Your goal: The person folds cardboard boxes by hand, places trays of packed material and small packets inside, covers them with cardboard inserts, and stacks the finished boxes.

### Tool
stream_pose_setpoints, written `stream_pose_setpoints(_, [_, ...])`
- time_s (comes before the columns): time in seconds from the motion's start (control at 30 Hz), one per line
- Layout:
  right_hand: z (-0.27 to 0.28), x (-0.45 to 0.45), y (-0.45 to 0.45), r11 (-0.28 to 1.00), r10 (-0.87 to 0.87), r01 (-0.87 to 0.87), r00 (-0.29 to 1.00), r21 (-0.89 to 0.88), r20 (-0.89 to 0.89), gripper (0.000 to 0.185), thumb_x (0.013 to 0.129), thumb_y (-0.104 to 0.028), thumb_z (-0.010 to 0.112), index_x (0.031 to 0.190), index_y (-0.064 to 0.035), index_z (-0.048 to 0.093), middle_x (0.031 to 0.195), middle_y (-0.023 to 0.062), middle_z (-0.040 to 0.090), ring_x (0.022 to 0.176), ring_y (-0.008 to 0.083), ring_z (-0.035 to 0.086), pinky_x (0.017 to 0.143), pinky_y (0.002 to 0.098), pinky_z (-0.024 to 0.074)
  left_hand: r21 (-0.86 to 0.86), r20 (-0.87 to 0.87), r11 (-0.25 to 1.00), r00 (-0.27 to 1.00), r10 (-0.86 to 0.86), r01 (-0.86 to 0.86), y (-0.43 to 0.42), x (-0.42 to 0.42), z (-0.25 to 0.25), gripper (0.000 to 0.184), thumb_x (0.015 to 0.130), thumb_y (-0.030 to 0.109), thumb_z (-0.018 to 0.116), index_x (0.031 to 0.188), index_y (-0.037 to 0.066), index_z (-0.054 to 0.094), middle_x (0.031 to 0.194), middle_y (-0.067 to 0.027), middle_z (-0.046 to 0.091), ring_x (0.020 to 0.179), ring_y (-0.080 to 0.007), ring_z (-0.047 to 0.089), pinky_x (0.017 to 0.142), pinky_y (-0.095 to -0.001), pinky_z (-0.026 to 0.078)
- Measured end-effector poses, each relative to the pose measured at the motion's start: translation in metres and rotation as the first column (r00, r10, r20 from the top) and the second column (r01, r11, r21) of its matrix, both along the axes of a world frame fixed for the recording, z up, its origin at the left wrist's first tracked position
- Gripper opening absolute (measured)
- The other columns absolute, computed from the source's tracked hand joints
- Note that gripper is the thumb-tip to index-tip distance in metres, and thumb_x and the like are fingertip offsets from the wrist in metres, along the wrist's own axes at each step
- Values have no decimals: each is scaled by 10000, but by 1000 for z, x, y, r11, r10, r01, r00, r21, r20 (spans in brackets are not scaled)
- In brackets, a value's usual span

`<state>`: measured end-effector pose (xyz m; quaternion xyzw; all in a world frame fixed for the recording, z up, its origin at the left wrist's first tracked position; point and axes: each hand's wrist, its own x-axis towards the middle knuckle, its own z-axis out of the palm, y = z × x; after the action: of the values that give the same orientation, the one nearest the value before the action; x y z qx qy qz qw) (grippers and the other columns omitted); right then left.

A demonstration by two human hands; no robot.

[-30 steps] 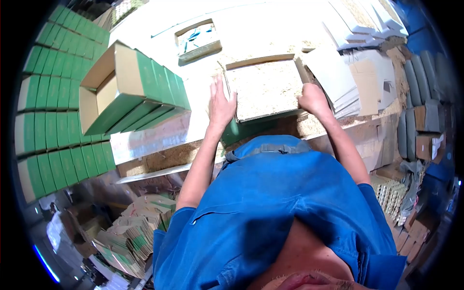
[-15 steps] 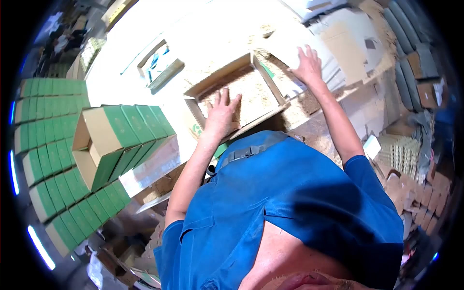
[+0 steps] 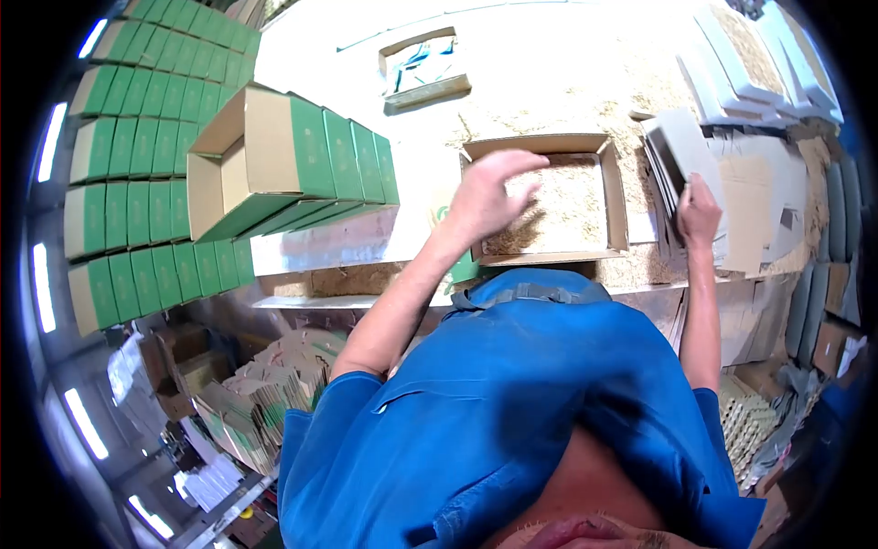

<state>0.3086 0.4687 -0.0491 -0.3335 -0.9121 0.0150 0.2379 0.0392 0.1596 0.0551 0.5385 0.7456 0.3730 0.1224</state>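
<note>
An open cardboard box (image 3: 616, 201) stands on the bench in front of me, with straw-like shavings (image 3: 569, 206) inside. My left hand (image 3: 494, 197) hovers over the box's left side, its thumb and fingers apart and holding nothing. To the right, my right hand (image 3: 698, 215) is closed on the near end of a grey cardboard sheet (image 3: 688, 146). That sheet is raised at a tilt, and more flat pieces show beside it. How many sheets the fingers hold is hidden.
Nested green-and-brown boxes (image 3: 343, 156) stand at left, before rows of green boxes (image 3: 137, 206). A small tray (image 3: 428, 92) with blue items lies further back. White slabs (image 3: 732, 64) are at the far right. Loose shavings litter the bench (image 3: 549, 55).
My left hand has lifted from inside the box. My right hand, spread before, now grips the cardboard sheet, which has risen. The view has turned, shifting the scene.
</note>
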Motion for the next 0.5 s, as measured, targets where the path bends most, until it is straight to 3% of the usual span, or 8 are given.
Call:
stream_pose_setpoints(0.03, [10, 1, 8, 1000, -20, 20, 1000, 19, -1, 215, 867, -102, 586, 1076, -88, 636, 977, 132, 685, 857, 314, 673, 720, 410, 549, 25, 130, 992, 984, 120, -124, 1, -10, 10, 247, 851, 120, 703, 1096, 91, 713, 1028, -79, 722, 938, -184, 692, 863, -320, 557])
stream_pose_setpoints(0.1, [33, 5, 26, 994, -84, 82, 996, 74, 19, 193, 864, -99, 587, 1048, -120, 642, 882, 119, 680, 785, 315, 669, 663, 416, 535, 138, 174, 928, 930, 323, -347, -3, -49, -7, 162, 870, 93, 679, 1015, 65, 746, 922, -71, 743, 840, -111, 676, 747, -248, 528])
stream_pose_setpoints(0.17, [55, 7, 43, 986, -124, 118, 992, 114, 40, 184, 861, -100, 590, 1033, -135, 646, 845, 113, 675, 765, 318, 665, 646, 418, 527, 47, 379, 829, 778, 501, -557, -4, -96, -30, 152, 888, 101, 665, 1005, 51, 748, 886, -35, 739, 799, -78, 648, 735, -239, 510])
stream_pose_setpoints(0.27, [69, 10, 63, 968, -180, 169, 983, 184, 43, 172, 854, -113, 605, 1012, -142, 667, 883, 104, 686, 789, 326, 663, 666, 405, 529, 6, 156, 784, 775, 613, -621, -3, -160, -68, 166, 862, 134, 670, 983, 55, 752, 902, -104, 742, 800, -179, 702, 767, -303, 537])
stream_pose_setpoints(0.33, [65, 10, 72, 971, -211, 204, 977, 128, 41, 163, 844, -109, 622, 992, -132, 686, 938, 91, 695, 816, 321, 663, 699, 388, 529, -22, 49, 784, 783, 620, -620, 8, -199, -94, 201, 833, 158, 680, 994, 56, 745, 939, -163, 722, 857, -280, 701, 805, -364, 536])
stream_pose_setpoints(0.4, [68, 10, 72, 953, -284, 267, 952, 145, 112, 175, 838, -103, 635, 999, -134, 697, 979, 86, 700, 850, 305, 667, 734, 373, 530, -37, -148, 786, 781, 607, -617, 22, -238, -119, 261, 826, 170, 684, 1061, 64, 723, 1047, -186, 692, 978, -326, 664, 863, -396, 515])
stream_pose_setpoints(0.43, [72, 11, 68, 949, -276, 265, 960, 168, 44, 177, 836, -98, 641, 1001, -133, 697, 976, 81, 702, 860, 298, 669, 738, 368, 531, -73, -176, 771, 769, 614, -632, 31, -252, -125, 290, 829, 178, 688, 1096, 65, 704, 1099, -194, 668, 1057, -349, 624, 898, -418, 498])
stream_pose_setpoints(0.5, [82, 14, 61, 941, -248, 260, 965, 218, -81, 189, 826, -72, 667, 1005, -123, 695, 955, 68, 705, 867, 277, 673, 749, 348, 532, -124, -304, 768, 761, 573, -628, 43, -277, -139, 316, 820, 220, 707, 1095, 65, 708, 1073, -186, 683, 1031, -351, 638, 896, -421, 503])
